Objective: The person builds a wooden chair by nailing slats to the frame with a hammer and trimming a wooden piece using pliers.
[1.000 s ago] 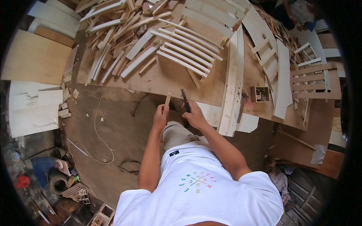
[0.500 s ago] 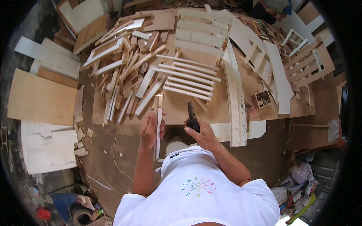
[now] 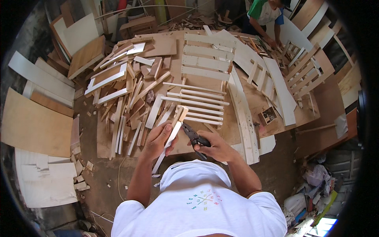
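My left hand grips a narrow wooden strip with a white face and a bare wood block at its upper end, held upright and tilted to the right. My right hand is closed round black-handled pliers, whose dark jaws are at the strip's right side, just below the block; whether they grip anything there is too small to tell. Just beyond both hands, a row of white slats lies on the worktable.
Loose wood offcuts cover the table's left half. A long plank, slatted frames and a small box lie to the right. Large boards lean at the left. A co-worker bends over wood at the back right.
The wooden strip has risen and tilted right, and the pliers have moved left to meet it. The view has shifted, showing more of the back of the room and the co-worker.
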Action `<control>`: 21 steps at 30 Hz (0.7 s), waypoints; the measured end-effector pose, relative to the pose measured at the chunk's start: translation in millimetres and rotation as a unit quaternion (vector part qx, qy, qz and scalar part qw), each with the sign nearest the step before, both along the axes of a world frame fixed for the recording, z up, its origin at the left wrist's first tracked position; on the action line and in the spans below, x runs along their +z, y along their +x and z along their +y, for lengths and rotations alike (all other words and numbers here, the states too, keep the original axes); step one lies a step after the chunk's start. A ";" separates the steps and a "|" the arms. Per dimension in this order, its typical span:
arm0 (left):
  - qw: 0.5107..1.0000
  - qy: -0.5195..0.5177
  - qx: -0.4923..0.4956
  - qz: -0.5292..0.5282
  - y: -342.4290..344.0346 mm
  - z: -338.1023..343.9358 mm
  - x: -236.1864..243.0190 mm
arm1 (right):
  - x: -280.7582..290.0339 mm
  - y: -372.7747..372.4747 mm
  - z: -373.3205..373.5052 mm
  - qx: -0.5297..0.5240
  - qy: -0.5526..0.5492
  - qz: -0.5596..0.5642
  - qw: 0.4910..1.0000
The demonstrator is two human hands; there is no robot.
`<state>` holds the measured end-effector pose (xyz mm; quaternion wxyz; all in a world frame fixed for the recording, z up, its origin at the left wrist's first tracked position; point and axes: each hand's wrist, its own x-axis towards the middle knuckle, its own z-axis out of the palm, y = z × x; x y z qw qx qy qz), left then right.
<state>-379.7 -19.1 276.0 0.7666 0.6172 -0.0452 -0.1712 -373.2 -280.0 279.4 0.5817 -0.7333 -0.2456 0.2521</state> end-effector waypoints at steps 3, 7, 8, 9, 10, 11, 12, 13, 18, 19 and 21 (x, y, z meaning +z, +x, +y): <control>0.998 -0.018 -0.059 -0.007 9.9 10.4 4.2 | 2.9 -2.6 9.0 -0.018 0.091 0.164 0.982; 0.994 -0.025 -0.107 -0.003 20.6 19.4 2.2 | 5.7 -0.4 12.5 -0.010 0.135 0.165 0.977; 0.993 -0.024 -0.116 -0.003 22.6 20.4 0.9 | 4.9 -0.7 12.2 -0.006 0.141 0.169 0.975; 0.992 -0.024 -0.124 0.008 24.3 20.9 -0.4 | 4.2 -0.6 12.3 -0.002 0.147 0.173 0.974; 0.991 -0.025 -0.132 0.020 25.1 21.4 -1.3 | 6.5 -0.5 12.8 -0.011 0.139 0.184 0.973; 0.989 -0.025 -0.140 0.031 26.2 21.9 -2.8 | 11.6 -0.4 13.6 -0.020 0.132 0.196 0.972; 0.987 -0.034 -0.156 0.030 28.2 23.0 -4.0 | 15.3 0.4 13.8 -0.028 0.124 0.206 0.970; 0.984 -0.043 -0.171 0.029 30.0 24.9 -5.6 | 14.0 1.2 11.7 -0.021 0.110 0.190 0.975; 0.978 -0.004 -0.204 -0.042 30.0 27.9 -13.8 | 10.9 -0.2 6.3 -0.004 0.031 0.149 0.988; 0.978 -0.008 -0.206 -0.033 30.8 29.8 -16.9 | 10.2 -1.3 6.9 -0.008 0.033 0.150 0.988; 0.978 -0.017 -0.210 -0.013 31.3 32.0 -20.0 | 5.7 -5.5 8.6 -0.015 0.036 0.153 0.987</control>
